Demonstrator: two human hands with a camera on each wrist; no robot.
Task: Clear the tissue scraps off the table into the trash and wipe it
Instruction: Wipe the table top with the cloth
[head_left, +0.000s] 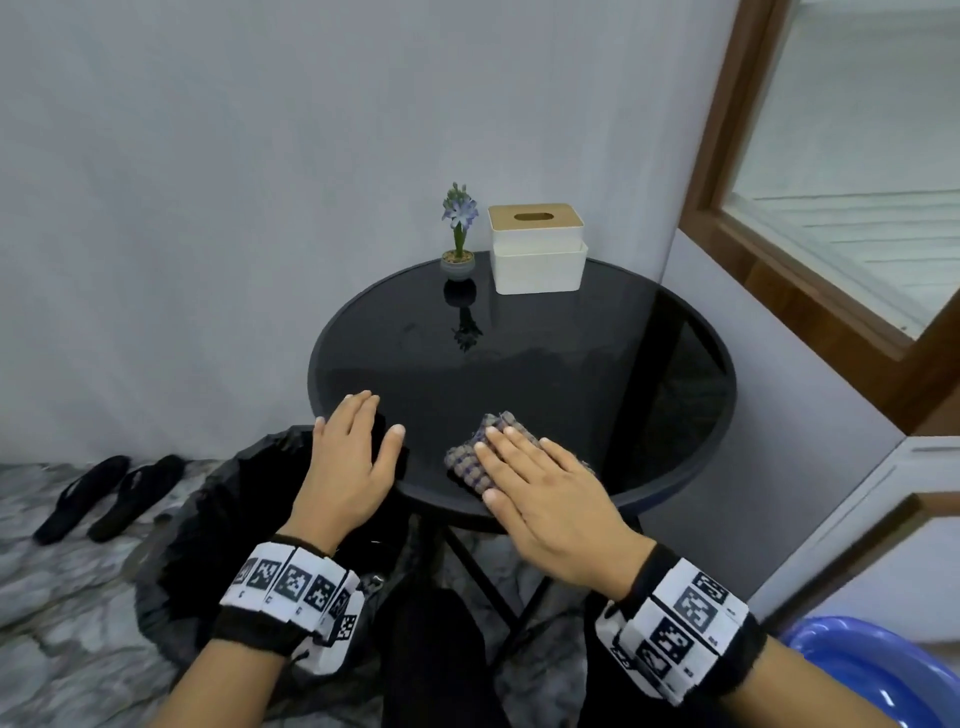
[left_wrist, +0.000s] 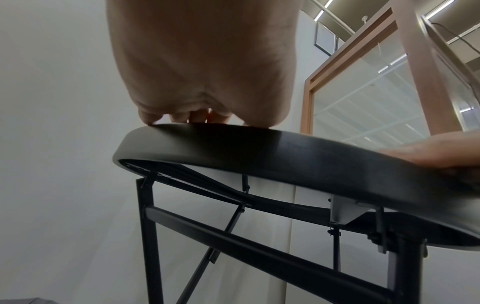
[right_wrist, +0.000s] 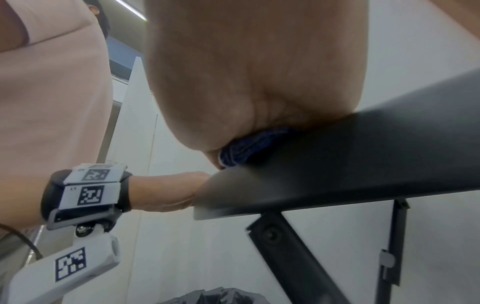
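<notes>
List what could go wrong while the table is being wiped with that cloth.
1. The potted flower and tissue box stand at the table's far edge; a long stroke of the cloth could knock them over or off.
2. The right hand presses the cloth with flat fingers only, so it may slip out.
3. The left hand rests on the near rim; the slim-legged table could tip if leaned on.
</notes>
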